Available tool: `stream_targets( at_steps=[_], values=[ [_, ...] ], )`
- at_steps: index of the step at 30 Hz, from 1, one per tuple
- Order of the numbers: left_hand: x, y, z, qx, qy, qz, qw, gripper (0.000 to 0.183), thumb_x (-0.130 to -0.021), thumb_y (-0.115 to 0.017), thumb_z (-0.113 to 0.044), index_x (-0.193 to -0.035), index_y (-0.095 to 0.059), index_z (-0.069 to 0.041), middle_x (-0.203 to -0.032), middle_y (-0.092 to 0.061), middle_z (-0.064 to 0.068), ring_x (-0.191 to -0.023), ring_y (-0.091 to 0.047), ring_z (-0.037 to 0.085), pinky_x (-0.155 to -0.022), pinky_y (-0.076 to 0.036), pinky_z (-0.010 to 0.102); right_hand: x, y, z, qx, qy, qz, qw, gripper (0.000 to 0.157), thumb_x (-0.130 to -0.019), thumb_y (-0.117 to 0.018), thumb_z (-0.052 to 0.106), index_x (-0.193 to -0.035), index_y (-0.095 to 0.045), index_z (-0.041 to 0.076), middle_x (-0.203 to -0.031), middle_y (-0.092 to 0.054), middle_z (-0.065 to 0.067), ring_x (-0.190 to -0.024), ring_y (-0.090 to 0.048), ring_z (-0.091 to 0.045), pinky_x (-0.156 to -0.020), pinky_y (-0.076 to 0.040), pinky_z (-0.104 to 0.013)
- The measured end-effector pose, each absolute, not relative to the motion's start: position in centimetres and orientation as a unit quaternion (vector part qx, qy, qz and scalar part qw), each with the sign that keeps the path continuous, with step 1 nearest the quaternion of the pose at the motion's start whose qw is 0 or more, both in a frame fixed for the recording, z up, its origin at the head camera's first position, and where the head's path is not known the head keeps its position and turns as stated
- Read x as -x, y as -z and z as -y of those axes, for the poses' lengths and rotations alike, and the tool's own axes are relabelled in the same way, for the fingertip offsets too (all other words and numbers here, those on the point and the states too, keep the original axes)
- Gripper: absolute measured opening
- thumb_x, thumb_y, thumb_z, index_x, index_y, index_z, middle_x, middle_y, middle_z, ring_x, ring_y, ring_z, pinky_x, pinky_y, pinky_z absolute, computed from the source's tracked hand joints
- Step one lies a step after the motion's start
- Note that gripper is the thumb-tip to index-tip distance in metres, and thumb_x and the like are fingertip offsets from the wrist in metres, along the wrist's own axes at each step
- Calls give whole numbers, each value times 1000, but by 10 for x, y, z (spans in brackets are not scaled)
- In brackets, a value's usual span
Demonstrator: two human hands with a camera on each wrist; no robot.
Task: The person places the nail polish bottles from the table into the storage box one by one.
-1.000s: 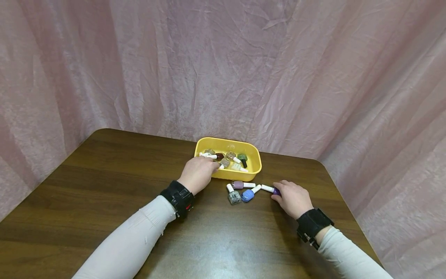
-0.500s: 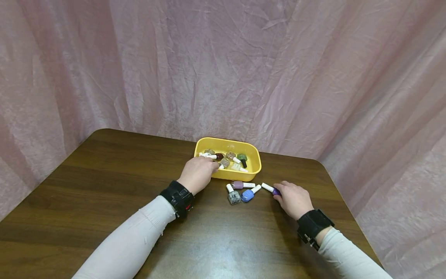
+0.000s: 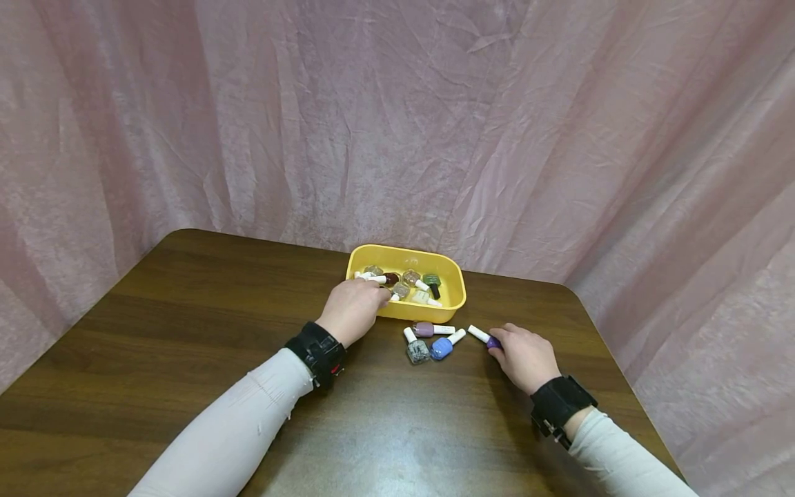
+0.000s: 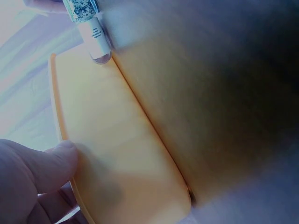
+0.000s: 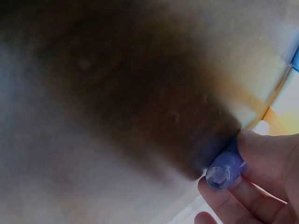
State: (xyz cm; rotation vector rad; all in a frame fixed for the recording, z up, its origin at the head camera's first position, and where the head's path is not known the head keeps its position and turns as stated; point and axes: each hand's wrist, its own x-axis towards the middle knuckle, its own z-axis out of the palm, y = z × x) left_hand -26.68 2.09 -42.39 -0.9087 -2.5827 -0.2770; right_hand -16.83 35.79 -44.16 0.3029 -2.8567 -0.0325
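Note:
My left hand (image 3: 354,304) grips the near left rim of a yellow plastic basket (image 3: 413,314). In the left wrist view the thumb presses the basket's outer wall (image 4: 117,130), while the other fingers reach behind the rim. To the right, my right hand (image 3: 526,355) pinches a purple nail polish bottle (image 3: 493,342) with a white cap pointing left. The right wrist view shows the bottle's round end (image 5: 217,177) between thumb and fingers. Between the hands lie a mauve nail polish (image 3: 425,330), a blue one (image 3: 442,348) and a grey glitter one (image 3: 417,352), all white-capped.
Inside the basket lie several more nail polishes, among them a green one (image 3: 431,280) with a black cap and a dark red one (image 3: 392,278). The brown wooden table (image 3: 205,331) ends at a pink curtain (image 3: 397,124) behind the basket.
My right hand has shifted slightly right with the purple nail polish, whose cap now points farther from the blue one and tilts up a little more. The left hand stays on the rim.

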Motion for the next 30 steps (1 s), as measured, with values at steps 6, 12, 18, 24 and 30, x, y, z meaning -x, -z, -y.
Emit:
stream_targets(
  at_steps=[6,12,18,24,30],
  values=[
    [267,424,-21,323,96,922,189,13,-105,-76,-18,-111,-86,-14,-102,-82,6,-93,-76,30,-83,-62,47,165,440,-359,-100,8,985,139,32,-93,-90,15,-121,-80,3,-104,-75,-9,-87,-74,-26,-70,-60,-47],
    [267,424,-21,322,97,923,188,13,-105,-76,-17,-112,-87,-14,-102,-82,6,-92,-76,30,-82,-62,47,161,433,-358,-96,-4,985,144,34,-94,-90,16,-123,-80,2,-104,-75,-9,-85,-73,-25,-69,-60,-47],
    [268,422,-21,320,99,924,183,14,-107,-75,-17,-113,-86,-14,-103,-82,5,-93,-76,30,-83,-62,46,157,425,-356,-95,-15,983,158,33,-92,-91,16,-120,-80,2,-102,-75,-8,-82,-72,-25,-67,-60,-48],
    [269,422,-21,321,100,925,179,14,-107,-75,-18,-115,-86,-14,-104,-82,5,-94,-76,30,-84,-62,47,156,414,-354,-98,-23,980,174,33,-92,-91,17,-120,-80,2,-101,-75,-9,-82,-72,-26,-67,-61,-49],
    [268,422,-20,326,100,922,183,14,-106,-76,-17,-114,-86,-14,-105,-82,4,-95,-77,30,-84,-62,47,156,401,-347,-105,-22,975,195,33,-93,-90,17,-121,-80,3,-104,-77,-10,-86,-75,-29,-67,-61,-51]
  ],
)
